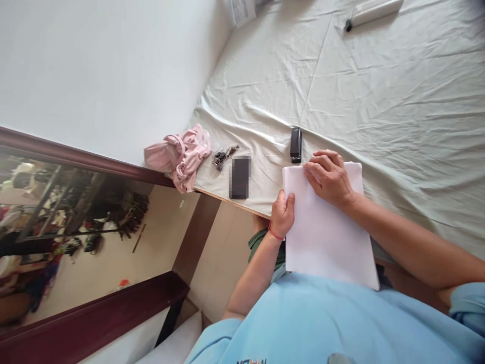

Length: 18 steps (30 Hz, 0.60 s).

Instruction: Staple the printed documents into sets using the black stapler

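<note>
A stack of white paper (329,237) rests against my body and reaches over the edge of the bed. My left hand (283,213), with a red string at the wrist, grips its left edge, thumb on top. Across the upper part lies my right hand (329,177), its fingers bent together at the top edge of the sheets; what the fingertips pinch there is partly hidden. Just beyond the paper's top left corner sits a black stapler (296,144), touched by neither hand.
Left of the stapler lie a dark, pixelated phone-like rectangle (240,177), a bunch of keys (222,157) and a crumpled pink cloth (184,154). A pale wrinkled sheet (379,91) covers the bed. A white tube-like object (373,12) lies far back. A dark-framed mirror (151,227) stands at left.
</note>
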Each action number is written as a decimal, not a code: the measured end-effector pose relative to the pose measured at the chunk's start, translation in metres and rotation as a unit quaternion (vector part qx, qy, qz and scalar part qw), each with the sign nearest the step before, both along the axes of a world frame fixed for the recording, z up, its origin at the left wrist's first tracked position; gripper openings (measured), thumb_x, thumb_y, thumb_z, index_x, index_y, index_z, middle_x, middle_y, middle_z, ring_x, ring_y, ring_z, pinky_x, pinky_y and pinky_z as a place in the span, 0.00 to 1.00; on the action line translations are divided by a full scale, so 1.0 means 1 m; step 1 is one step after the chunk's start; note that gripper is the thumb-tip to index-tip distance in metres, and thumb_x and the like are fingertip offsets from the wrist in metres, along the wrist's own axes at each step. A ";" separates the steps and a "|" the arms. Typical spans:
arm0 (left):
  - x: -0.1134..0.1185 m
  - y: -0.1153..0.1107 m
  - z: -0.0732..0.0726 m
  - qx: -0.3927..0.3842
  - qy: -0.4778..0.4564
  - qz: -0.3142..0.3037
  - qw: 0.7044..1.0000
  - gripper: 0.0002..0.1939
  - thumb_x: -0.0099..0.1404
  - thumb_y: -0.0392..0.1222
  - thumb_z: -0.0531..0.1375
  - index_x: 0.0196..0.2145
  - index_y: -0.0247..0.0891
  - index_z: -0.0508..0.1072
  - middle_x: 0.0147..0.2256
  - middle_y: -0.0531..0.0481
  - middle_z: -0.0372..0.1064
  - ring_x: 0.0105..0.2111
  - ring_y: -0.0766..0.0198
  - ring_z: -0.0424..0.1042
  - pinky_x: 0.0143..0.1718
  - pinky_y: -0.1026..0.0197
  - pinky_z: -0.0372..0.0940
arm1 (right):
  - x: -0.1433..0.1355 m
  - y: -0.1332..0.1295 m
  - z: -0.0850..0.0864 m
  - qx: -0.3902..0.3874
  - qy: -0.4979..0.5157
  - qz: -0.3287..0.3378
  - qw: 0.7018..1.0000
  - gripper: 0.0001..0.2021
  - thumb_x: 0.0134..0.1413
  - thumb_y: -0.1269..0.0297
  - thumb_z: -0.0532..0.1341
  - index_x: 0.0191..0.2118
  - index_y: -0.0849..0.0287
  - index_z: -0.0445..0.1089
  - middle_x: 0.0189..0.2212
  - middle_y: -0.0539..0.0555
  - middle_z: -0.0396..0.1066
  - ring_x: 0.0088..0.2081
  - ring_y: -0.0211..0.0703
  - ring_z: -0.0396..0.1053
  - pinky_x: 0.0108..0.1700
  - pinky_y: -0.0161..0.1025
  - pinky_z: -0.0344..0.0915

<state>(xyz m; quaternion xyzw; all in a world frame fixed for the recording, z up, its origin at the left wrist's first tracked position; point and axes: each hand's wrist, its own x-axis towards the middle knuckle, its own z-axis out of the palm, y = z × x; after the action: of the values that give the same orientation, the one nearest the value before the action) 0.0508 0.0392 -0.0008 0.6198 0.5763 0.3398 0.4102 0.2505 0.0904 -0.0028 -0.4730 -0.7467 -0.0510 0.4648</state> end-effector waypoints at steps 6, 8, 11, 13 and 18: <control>0.002 -0.005 -0.002 0.009 0.035 0.010 0.999 0.23 0.75 0.67 0.53 0.38 0.43 0.63 0.32 0.50 0.70 0.33 0.58 0.71 0.37 0.58 0.64 | 0.002 -0.002 -0.001 -0.022 0.013 0.009 1.000 0.12 0.70 0.66 0.59 0.54 0.54 0.74 0.47 0.58 0.79 0.61 0.55 0.70 0.67 0.60 0.61; 0.002 -0.006 -0.003 0.016 0.054 0.011 0.998 0.23 0.75 0.67 0.52 0.36 0.44 0.62 0.30 0.50 0.69 0.31 0.58 0.70 0.35 0.58 0.62 | 0.000 -0.004 0.000 -0.043 0.009 0.018 0.999 0.14 0.70 0.67 0.57 0.56 0.53 0.73 0.48 0.57 0.80 0.63 0.54 0.69 0.71 0.62 0.56; 0.001 -0.006 -0.004 0.029 0.071 0.011 0.997 0.24 0.77 0.67 0.49 0.35 0.44 0.62 0.29 0.51 0.66 0.29 0.59 0.67 0.33 0.58 0.60 | -0.002 -0.005 0.000 -0.074 0.005 0.032 0.997 0.14 0.71 0.68 0.56 0.56 0.52 0.74 0.47 0.55 0.81 0.64 0.53 0.69 0.72 0.63 0.53; 0.001 -0.006 -0.005 0.036 0.073 0.013 0.997 0.26 0.77 0.68 0.47 0.34 0.44 0.62 0.28 0.51 0.65 0.28 0.60 0.66 0.33 0.58 0.60 | -0.002 -0.005 0.000 -0.078 0.008 0.031 0.996 0.15 0.71 0.68 0.56 0.58 0.53 0.74 0.50 0.56 0.80 0.64 0.52 0.69 0.72 0.62 0.53; 0.000 -0.006 -0.006 0.032 0.071 0.027 0.997 0.28 0.76 0.70 0.47 0.33 0.43 0.64 0.27 0.51 0.65 0.29 0.60 0.65 0.34 0.58 0.62 | -0.003 -0.007 0.002 -0.064 0.004 0.044 0.997 0.14 0.72 0.68 0.57 0.57 0.52 0.74 0.51 0.55 0.81 0.64 0.51 0.70 0.73 0.61 0.52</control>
<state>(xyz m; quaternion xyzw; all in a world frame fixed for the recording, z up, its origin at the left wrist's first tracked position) 0.0507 0.0333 -0.0071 0.6391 0.6094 0.3246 0.3389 0.2470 0.0833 -0.0009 -0.4689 -0.7665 0.0197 0.4384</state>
